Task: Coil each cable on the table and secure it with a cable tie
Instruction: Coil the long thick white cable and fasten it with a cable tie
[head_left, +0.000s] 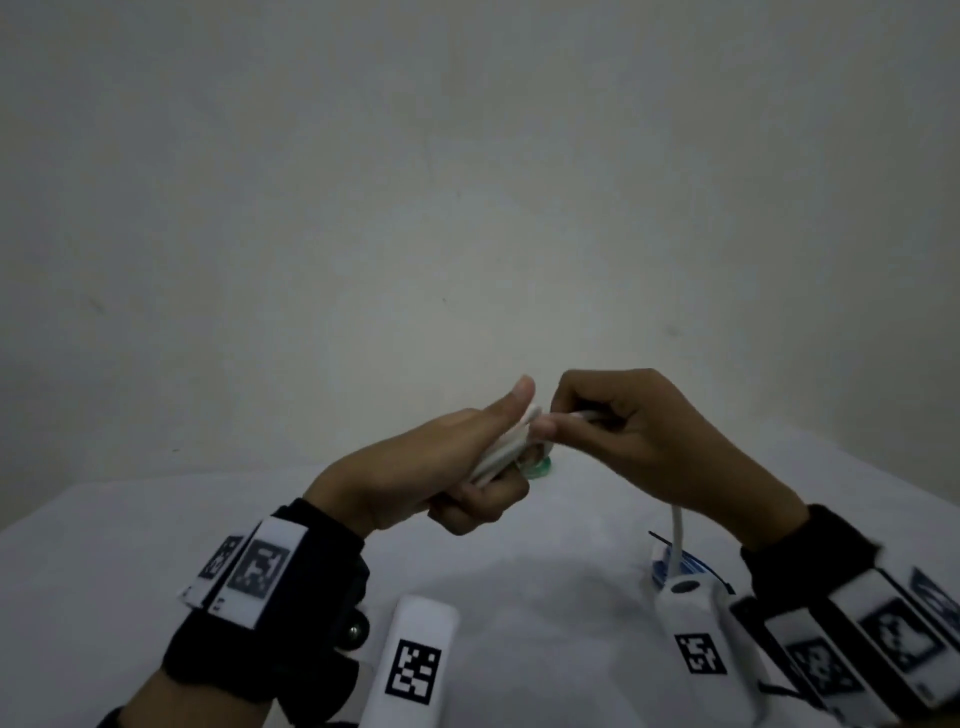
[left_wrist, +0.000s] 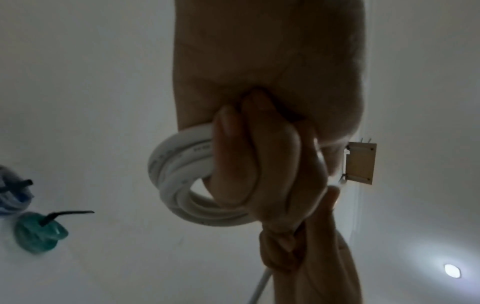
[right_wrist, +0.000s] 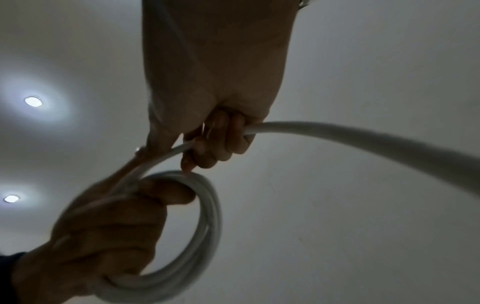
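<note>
A white cable (head_left: 501, 453) is wound into a small coil (left_wrist: 182, 183) of several loops, held above the white table (head_left: 545, 597). My left hand (head_left: 457, 467) grips the coil, fingers curled through its middle and thumb pressed on top. My right hand (head_left: 639, 431) pinches the free strand (right_wrist: 337, 133) right beside the coil, touching the left thumb. The loose tail (head_left: 677, 540) hangs from the right hand down toward the table. In the right wrist view the coil (right_wrist: 205, 222) hangs from the left hand's fingers (right_wrist: 166, 191).
A green coiled cable (left_wrist: 39, 232) with a black tie sticking out lies on the table beyond the hands, seen as a green edge (head_left: 540, 469) in the head view. A blue coiled cable (head_left: 680, 566) with a black tie lies near my right wrist.
</note>
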